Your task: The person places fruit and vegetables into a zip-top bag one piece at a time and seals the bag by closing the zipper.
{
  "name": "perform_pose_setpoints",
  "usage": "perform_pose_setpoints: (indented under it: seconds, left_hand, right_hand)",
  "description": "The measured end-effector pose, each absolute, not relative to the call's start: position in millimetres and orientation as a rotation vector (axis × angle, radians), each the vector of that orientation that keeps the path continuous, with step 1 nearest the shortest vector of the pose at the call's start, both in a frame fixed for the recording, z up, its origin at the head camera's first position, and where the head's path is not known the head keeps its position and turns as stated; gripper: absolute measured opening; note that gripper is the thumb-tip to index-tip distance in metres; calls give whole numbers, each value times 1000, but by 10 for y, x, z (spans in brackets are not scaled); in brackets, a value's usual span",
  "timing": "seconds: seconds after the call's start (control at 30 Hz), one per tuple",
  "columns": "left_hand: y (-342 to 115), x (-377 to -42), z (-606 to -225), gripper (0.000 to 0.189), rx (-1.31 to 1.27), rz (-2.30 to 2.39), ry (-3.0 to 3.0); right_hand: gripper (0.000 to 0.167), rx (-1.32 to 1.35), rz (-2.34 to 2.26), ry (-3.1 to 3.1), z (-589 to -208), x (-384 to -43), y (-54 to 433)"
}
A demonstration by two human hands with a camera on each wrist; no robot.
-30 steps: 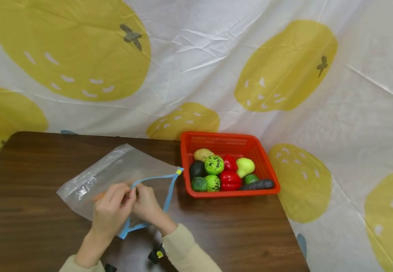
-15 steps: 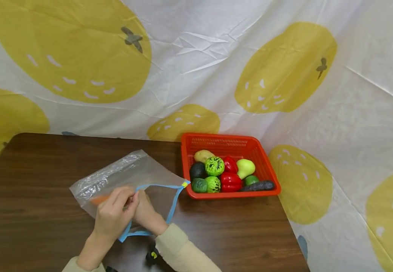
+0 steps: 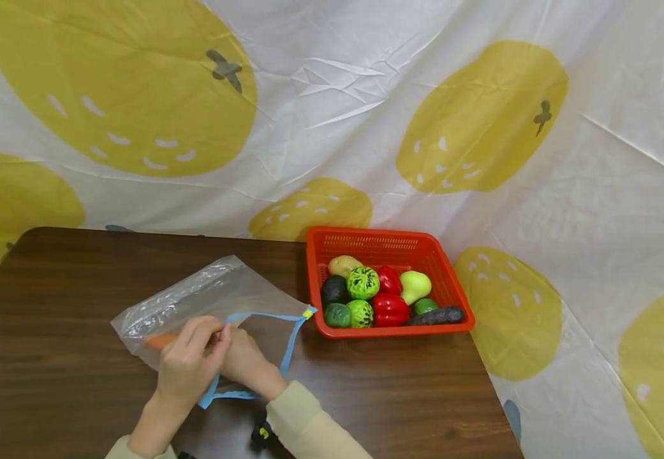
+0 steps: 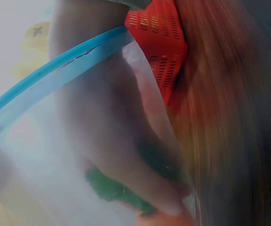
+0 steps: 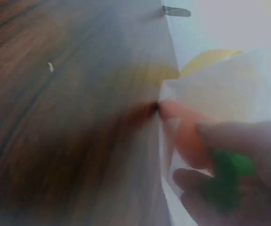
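A clear plastic zip bag (image 3: 211, 287) with a blue zip edge and a yellow slider lies slanted over the table in the head view. My left hand (image 3: 188, 360) pinches the upper edge of its mouth. Through that mouth reaches my right hand (image 3: 248, 363), inside the bag. There it grips an orange carrot (image 5: 189, 136) by its green top (image 5: 227, 179), as the right wrist view shows through the plastic. In the head view the carrot's orange tip shows left of my left hand; the rest is hidden. The left wrist view is blurred by plastic.
A red plastic basket (image 3: 386, 233) stands right of the bag, with a potato (image 3: 344, 265), red bell peppers (image 3: 390, 310), a pear (image 3: 415, 285) and several other vegetables. Beneath is a dark wooden table (image 3: 400, 395). A patterned cloth (image 3: 332, 115) hangs behind.
The bag has shifted right and towards me, its slider corner now at the basket's side. The carrot tip has come into clearer view left of my left hand, deeper in the bag.
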State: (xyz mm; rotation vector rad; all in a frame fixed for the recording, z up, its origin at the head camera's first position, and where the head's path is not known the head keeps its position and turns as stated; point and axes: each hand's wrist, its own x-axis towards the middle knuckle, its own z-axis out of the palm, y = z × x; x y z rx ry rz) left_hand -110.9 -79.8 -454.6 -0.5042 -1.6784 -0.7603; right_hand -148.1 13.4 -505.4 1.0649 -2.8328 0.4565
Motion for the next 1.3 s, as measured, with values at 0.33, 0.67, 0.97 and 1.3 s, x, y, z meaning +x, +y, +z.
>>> perform_pose_setpoints:
  seconds: [0.33, 0.67, 0.97, 1.3]
  left_hand:
    - [-855, -1147, -4575, 29, -459, -751, -1698]
    - [-854, -1168, -4548, 29, -457, -769, -1670]
    - [-900, -1156, -4541, 30, -472, -765, -1671]
    - [-871, -1110, -4591, 31, -461, -738, -1706]
  right_hand:
    - [53, 1298, 809, -2940, -4633, -1349, 576]
    - [18, 956, 1412, -2785, -4236, -1443, 1480]
    - [24, 105, 1400, -2432, -4586, -1760, 1886]
    - [43, -110, 1192, -2669, -4546, -2038, 2187]
